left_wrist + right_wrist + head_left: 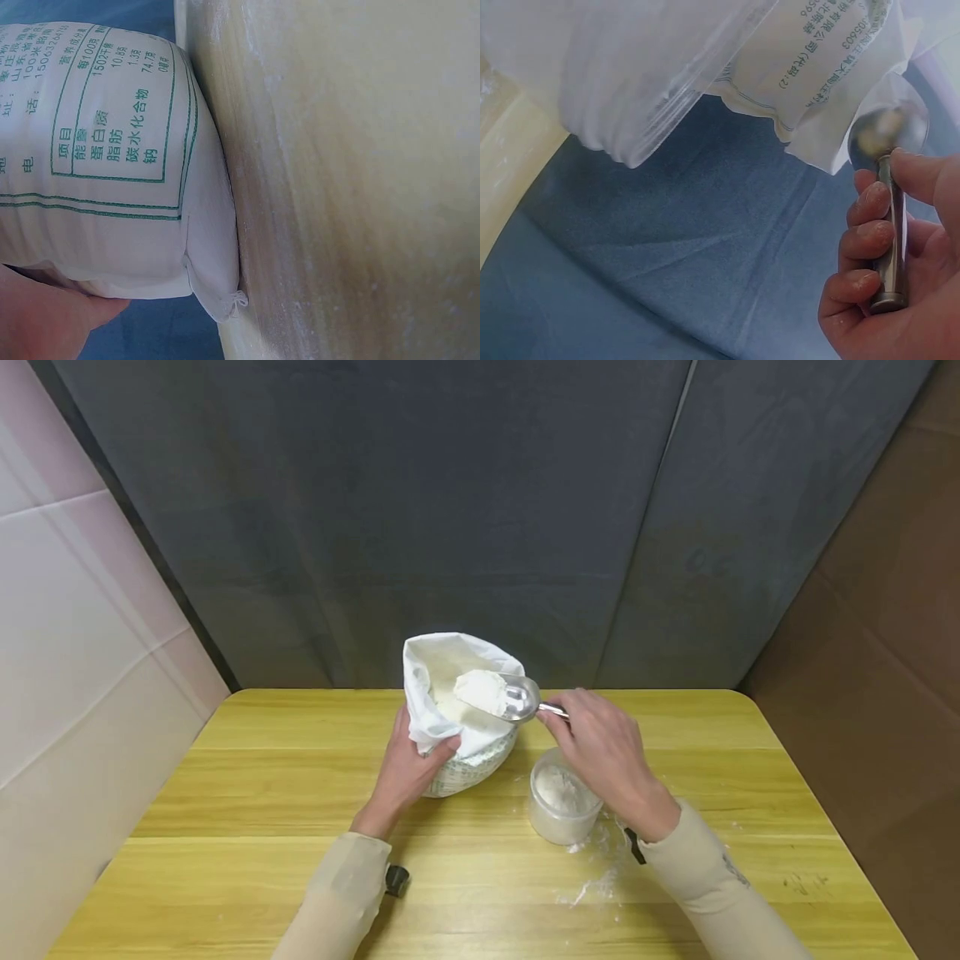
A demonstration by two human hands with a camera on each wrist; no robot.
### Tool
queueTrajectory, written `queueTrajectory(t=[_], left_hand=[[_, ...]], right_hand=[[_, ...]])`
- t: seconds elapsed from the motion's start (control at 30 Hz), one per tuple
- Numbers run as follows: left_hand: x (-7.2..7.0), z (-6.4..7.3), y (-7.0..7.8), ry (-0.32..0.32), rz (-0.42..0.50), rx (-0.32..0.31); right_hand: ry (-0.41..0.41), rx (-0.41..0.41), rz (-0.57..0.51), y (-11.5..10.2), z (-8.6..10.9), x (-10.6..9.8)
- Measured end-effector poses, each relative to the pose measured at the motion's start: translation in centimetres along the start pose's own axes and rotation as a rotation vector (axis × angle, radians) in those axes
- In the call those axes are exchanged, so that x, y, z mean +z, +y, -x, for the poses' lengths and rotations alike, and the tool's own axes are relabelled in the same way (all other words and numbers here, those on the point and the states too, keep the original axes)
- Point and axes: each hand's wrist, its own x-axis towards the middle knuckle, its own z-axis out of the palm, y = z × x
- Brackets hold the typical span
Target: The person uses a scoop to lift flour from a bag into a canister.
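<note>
A white flour bag [472, 762] with green print stands on the table, its top folded open and flour visible inside. My left hand [408, 768] holds the bag's near left side, the thumb over the folded rim. In the left wrist view the bag's printed side [112, 135] fills the upper left. My right hand [603, 747] grips the handle of a metal scoop [521, 697], fingers wrapped round it in the right wrist view. White flour [482, 692] heaps in the scoop, which lies over the bag's mouth. Below my right hand stands a clear round tub [558, 827] with flour in it.
Spilled flour [596, 889] streaks the wooden table [247, 860] in front of the tub. A dark grey curtain [412, 510] rises behind the table's far edge. A pale panel [82, 610] stands at the left and a brown one [870, 693] at the right.
</note>
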Motion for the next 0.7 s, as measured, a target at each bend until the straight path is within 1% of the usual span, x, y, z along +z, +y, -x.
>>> queueTrajectory(t=[0.23, 0.7], left_hand=[[0.0, 0.0, -0.1, -0.004, -0.006, -0.008], [0.0, 0.0, -0.1, -0.006, 0.019, -0.008]], right_hand=[[-0.006, 0.009, -0.061, 0.5, 0.5, -0.2], [-0.036, 0.076, -0.115, 1.2, 1.9, -1.7]])
